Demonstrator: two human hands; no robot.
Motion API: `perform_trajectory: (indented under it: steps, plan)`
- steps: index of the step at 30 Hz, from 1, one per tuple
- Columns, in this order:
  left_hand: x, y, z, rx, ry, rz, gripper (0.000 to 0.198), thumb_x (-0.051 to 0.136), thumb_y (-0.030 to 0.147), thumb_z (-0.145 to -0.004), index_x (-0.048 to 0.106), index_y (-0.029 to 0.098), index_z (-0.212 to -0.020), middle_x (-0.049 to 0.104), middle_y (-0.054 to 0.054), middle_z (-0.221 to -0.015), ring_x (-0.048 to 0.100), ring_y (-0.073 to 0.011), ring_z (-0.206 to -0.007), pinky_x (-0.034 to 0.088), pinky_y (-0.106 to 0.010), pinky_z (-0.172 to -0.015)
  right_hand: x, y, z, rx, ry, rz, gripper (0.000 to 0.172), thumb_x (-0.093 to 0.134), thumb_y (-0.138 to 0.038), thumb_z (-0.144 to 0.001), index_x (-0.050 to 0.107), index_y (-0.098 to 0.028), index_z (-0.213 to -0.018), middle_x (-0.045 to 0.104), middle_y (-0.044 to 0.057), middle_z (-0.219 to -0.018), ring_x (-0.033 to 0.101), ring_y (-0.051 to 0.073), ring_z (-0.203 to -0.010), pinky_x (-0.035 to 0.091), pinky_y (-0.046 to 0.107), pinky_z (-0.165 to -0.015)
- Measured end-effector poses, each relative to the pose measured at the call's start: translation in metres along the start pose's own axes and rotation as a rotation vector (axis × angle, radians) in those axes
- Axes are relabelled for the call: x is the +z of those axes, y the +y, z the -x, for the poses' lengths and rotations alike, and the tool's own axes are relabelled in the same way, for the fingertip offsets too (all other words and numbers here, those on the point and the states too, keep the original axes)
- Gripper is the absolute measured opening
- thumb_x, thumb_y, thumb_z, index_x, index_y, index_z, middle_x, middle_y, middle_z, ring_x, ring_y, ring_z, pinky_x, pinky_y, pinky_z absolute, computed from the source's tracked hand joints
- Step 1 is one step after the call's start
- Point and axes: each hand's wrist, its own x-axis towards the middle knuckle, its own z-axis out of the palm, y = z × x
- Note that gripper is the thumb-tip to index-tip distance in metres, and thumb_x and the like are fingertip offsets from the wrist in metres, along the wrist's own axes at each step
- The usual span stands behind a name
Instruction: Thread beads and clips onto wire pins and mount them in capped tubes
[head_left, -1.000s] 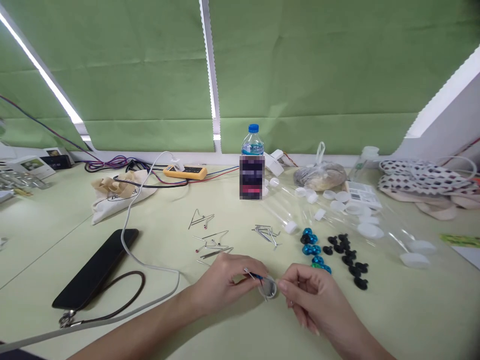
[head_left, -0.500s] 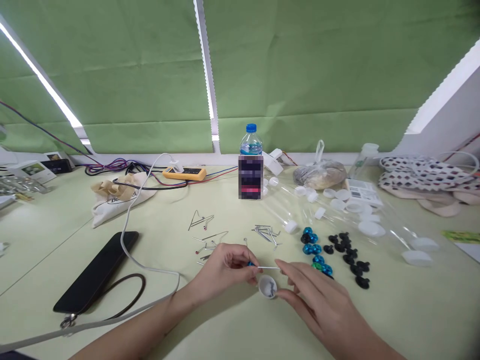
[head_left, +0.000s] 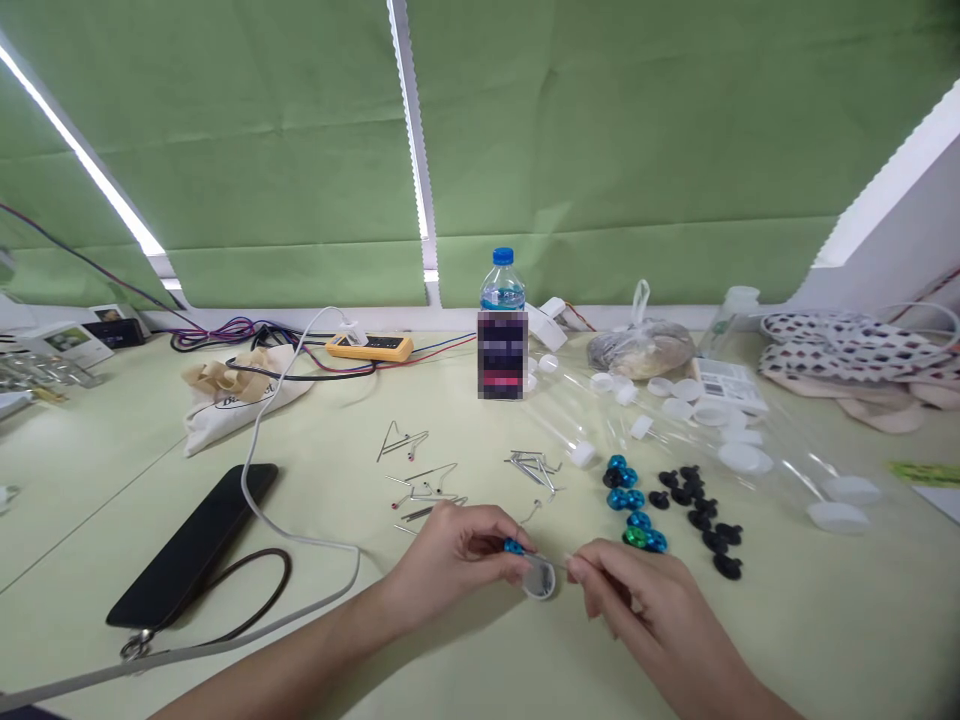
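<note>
My left hand [head_left: 476,550] is closed in a pinch around a small shiny blue piece [head_left: 513,546]. From it a thin metal rod [head_left: 553,564] runs toward my right hand [head_left: 649,600], whose thumb and forefinger close on its far end. Just under the rod stands a small white cup [head_left: 540,584] with something grey in it, partly behind my left fingertips. Several blue pieces [head_left: 621,498], one green piece [head_left: 634,538] and several black knob-like parts [head_left: 701,513] lie beyond my right hand. Thin bent metal rods [head_left: 534,466] lie in loose groups behind the hands.
A black phone [head_left: 196,545] and a white cable [head_left: 264,500] lie on the left. At the back stand a water bottle [head_left: 502,290] and a yellow meter-like device [head_left: 371,347]. Clear tubes with white caps [head_left: 744,459] spread over the right side.
My right hand's fingers have gone from spread beside the cup to pinched on the rod's end. Both hands shifted slightly, and the rod now slopes down to the right.
</note>
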Motion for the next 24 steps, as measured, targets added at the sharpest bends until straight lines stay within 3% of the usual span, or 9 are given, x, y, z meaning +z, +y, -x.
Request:
perform_trajectory:
  steps: [7, 11, 14, 17, 20, 22, 24]
  plan:
    - [-0.002, 0.001, 0.003, 0.089, -0.032, -0.079, 0.019, 0.069, 0.031, -0.083, 0.074, 0.014, -0.091, 0.074, -0.007, -0.083, 0.070, -0.0165, -0.071, 0.055, -0.025, -0.069, 0.002, -0.001, -0.004, 0.449, -0.205, -0.497, 0.047, 0.043, -0.057, -0.093, 0.055, -0.019, -0.068, 0.050, -0.004, -0.052, 0.044, 0.009, -0.043, 0.035, 0.019, -0.041]
    - [-0.001, 0.002, 0.004, 0.102, -0.035, -0.084, 0.019, 0.069, 0.030, -0.083, 0.073, 0.015, -0.093, 0.073, -0.007, -0.086, 0.069, -0.0147, -0.068, 0.056, -0.025, -0.069, 0.005, 0.001, -0.009, 0.550, -0.244, -0.661, 0.051, 0.049, -0.065, -0.086, 0.055, -0.019, -0.065, 0.047, -0.006, -0.044, 0.036, 0.006, -0.034, 0.027, 0.016, -0.034]
    - [0.000, 0.002, 0.004, 0.095, -0.046, -0.079, 0.021, 0.069, 0.033, -0.083, 0.073, 0.014, -0.090, 0.073, -0.008, -0.084, 0.067, -0.0146, -0.067, 0.055, -0.026, -0.067, 0.006, 0.003, -0.010, 0.530, -0.260, -0.644, 0.054, 0.046, -0.065, -0.088, 0.059, -0.018, -0.065, 0.047, -0.006, -0.041, 0.034, 0.005, -0.030, 0.026, 0.016, -0.030]
    - [-0.001, 0.002, 0.002, 0.060, -0.020, 0.008, 0.022, 0.071, 0.034, -0.081, 0.072, 0.012, -0.085, 0.072, -0.008, -0.077, 0.066, -0.0147, -0.064, 0.053, -0.025, -0.062, 0.003, 0.003, -0.007, 0.361, -0.157, -0.435, 0.046, 0.045, -0.055, -0.094, 0.069, -0.017, -0.082, 0.055, -0.004, -0.047, 0.046, 0.008, -0.033, 0.037, 0.017, -0.032]
    - [-0.002, 0.004, -0.001, 0.028, -0.009, 0.121, 0.022, 0.073, 0.033, -0.079, 0.070, 0.011, -0.081, 0.071, -0.006, -0.071, 0.066, -0.0143, -0.063, 0.053, -0.024, -0.062, -0.002, 0.003, -0.001, -0.044, 0.090, 0.007, 0.034, 0.054, -0.041, -0.094, 0.065, -0.019, -0.118, 0.071, 0.005, -0.081, 0.065, 0.015, -0.058, 0.054, 0.024, -0.051]
    - [-0.003, 0.005, -0.001, 0.015, -0.019, 0.163, 0.021, 0.074, 0.031, -0.079, 0.070, 0.011, -0.081, 0.071, -0.005, -0.070, 0.067, -0.0137, -0.063, 0.053, -0.024, -0.064, -0.005, 0.003, 0.003, -0.346, 0.200, 0.328, 0.031, 0.055, -0.026, -0.095, 0.061, -0.020, -0.125, 0.072, 0.011, -0.101, 0.069, 0.021, -0.081, 0.056, 0.032, -0.069]
    - [-0.001, 0.005, -0.001, -0.007, -0.023, 0.190, 0.020, 0.075, 0.030, -0.078, 0.069, 0.011, -0.080, 0.071, -0.005, -0.070, 0.066, -0.0130, -0.061, 0.052, -0.024, -0.063, -0.007, 0.002, 0.008, -0.543, 0.213, 0.527, 0.031, 0.044, -0.013, -0.097, 0.063, -0.016, -0.121, 0.072, 0.013, -0.103, 0.068, 0.026, -0.092, 0.054, 0.037, -0.077]
